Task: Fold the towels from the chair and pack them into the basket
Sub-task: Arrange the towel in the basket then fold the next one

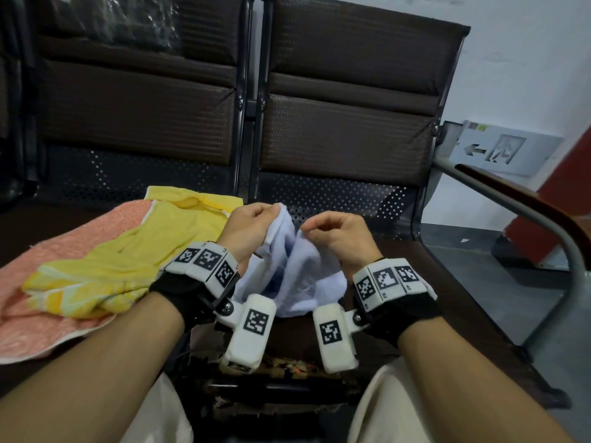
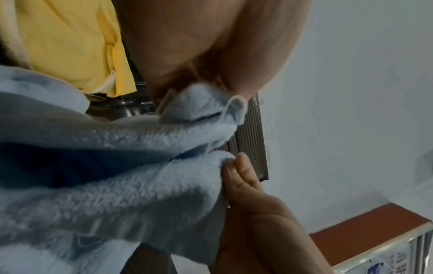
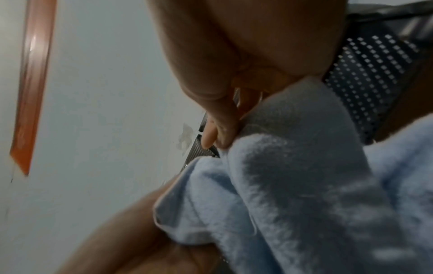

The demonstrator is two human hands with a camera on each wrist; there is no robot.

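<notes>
Across the back of the scene runs a row of dark brown padded chairs [image 1: 345, 100], perforated metal showing under the backrests, and all the action sits on the seats. On the left seat, a big salmon-pink towel [image 1: 48, 302] lies spread flat, and on top of it a yellow towel [image 1: 128, 257] is heaped in loose folds. Beside the right-hand chair, a curved metal armrest [image 1: 524, 215] sweeps down. Low on the wall behind it hangs a pale sign [image 1: 499, 148] with a left-pointing arrow and a running-figure symbol; any lettering on it is too small to read.

Front and centre now: a light blue towel [image 1: 297, 266] is up off the seat, bunched and hanging between both hands, just right of the yellow one. Left hand [image 1: 252, 228] has its thumb and fingers curled tight, pinching a corner of the blue towel's top edge. Right hand [image 1: 339, 231] grips the neighbouring stretch of edge the same way, fingertips nipped together on the cloth. From the wrist views the fabric looks fleecy, though both pictures are soft with blur. Each wrist carries a black strap with white blocks of square black-and-white coded markers [image 1: 204, 260].
</notes>
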